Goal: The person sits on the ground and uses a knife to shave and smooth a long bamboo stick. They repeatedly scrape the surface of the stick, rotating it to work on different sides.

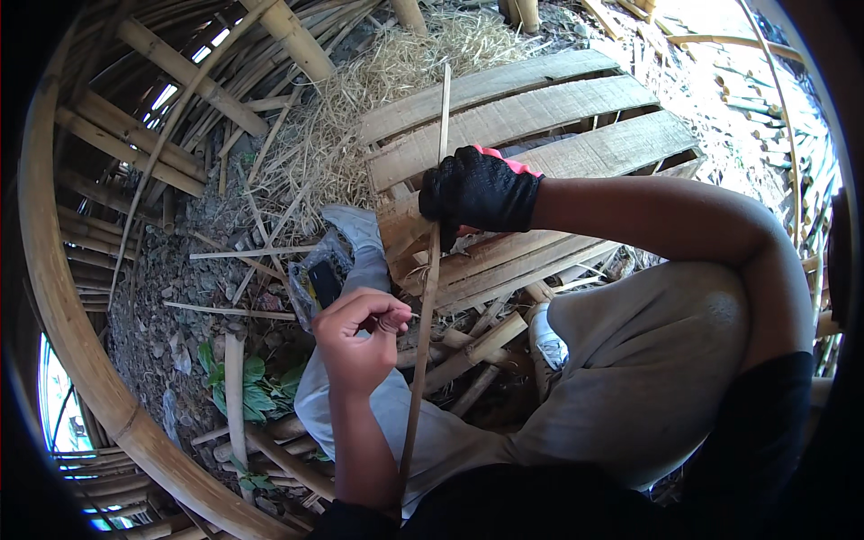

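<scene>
A long, thin bamboo strip [420,378] runs almost upright through the middle of the view, from above the wooden slats down toward my lap. My right hand [481,191], in a black glove with a pink-red patch, is closed round its upper part. What lies beneath the glove is hidden. My bare left hand [360,337] is to the left of the strip, apart from it, with thumb and fingers curled together and nothing visible between them. Under my right hand stands a low slatted wooden platform [531,126].
Pale shavings [360,99] are heaped beyond the platform. Bamboo poles [99,378] curve along the left. Loose sticks and green leaves [256,387] lie on the stony ground, with a clear plastic bag [310,270] near my foot. Cut bamboo pieces [751,103] are stacked at the far right.
</scene>
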Tool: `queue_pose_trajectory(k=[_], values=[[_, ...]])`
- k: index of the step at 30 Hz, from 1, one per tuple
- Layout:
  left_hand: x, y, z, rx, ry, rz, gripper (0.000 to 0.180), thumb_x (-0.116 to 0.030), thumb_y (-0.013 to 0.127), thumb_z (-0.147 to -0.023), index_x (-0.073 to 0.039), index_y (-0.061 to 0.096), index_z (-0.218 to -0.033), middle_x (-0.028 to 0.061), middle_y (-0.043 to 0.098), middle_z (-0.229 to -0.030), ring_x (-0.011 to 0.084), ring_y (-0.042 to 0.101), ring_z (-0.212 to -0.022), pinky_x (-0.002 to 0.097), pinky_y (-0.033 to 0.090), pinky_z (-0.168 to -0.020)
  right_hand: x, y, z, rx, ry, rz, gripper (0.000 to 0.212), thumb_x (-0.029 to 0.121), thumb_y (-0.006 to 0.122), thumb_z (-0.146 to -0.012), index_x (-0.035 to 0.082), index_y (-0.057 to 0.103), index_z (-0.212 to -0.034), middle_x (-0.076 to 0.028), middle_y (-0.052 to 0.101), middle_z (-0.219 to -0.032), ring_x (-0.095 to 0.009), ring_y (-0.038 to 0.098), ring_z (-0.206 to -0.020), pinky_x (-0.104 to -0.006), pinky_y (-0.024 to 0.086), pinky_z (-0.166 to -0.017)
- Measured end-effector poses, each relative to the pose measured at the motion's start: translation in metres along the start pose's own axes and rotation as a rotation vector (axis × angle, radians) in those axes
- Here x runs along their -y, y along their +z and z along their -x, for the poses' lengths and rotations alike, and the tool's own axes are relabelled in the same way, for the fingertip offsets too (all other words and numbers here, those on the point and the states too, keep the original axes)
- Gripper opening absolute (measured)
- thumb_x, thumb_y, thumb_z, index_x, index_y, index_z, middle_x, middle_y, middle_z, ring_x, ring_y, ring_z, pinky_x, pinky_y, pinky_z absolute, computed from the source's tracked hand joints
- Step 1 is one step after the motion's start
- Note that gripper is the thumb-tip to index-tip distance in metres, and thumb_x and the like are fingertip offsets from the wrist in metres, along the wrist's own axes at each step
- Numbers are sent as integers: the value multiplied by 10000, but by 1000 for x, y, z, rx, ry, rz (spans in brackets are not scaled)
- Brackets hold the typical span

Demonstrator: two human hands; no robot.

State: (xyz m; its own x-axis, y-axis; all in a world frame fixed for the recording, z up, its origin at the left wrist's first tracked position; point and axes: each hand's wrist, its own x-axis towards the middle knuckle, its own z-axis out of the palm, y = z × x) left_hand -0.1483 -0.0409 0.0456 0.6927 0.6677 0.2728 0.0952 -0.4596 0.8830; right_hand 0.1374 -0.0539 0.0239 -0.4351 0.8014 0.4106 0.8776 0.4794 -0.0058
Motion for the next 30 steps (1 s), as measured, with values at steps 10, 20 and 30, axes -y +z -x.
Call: queue_pose_trajectory(k=[10, 20, 30], values=[[-37, -46, -77, -401, 45, 119, 458, -137, 618, -992, 23, 468, -1394, 147, 643, -1248, 185, 640, -1127, 339, 543, -881, 8, -4, -3, 3, 32, -35, 348, 357, 838, -663, 123, 638, -824, -55, 642, -841, -298, 678, -783, -426, 543, -638], [35, -29, -3, 421, -462, -70, 453, -393, 388, -1089, 6, 597, -1143, 101, 688, -1046, 222, 659, -994, 361, 521, -859, 10, -17, -3, 74, 6, 44, 328, 376, 800, -706, 127, 646, -854, -69, 641, -861, -296, 685, -816, -431, 553, -659], [66, 20, 34, 457, -818, 1225, 420, -499, 487, -1031, -80, 491, -1047, 5, 457, -682, 109, 472, -487, 247, 406, -436, 1, -26, -8, 97, 15, -39, 337, 406, 749, -805, 96, 645, -886, -103, 641, -898, -319, 676, -841, -449, 543, -668]])
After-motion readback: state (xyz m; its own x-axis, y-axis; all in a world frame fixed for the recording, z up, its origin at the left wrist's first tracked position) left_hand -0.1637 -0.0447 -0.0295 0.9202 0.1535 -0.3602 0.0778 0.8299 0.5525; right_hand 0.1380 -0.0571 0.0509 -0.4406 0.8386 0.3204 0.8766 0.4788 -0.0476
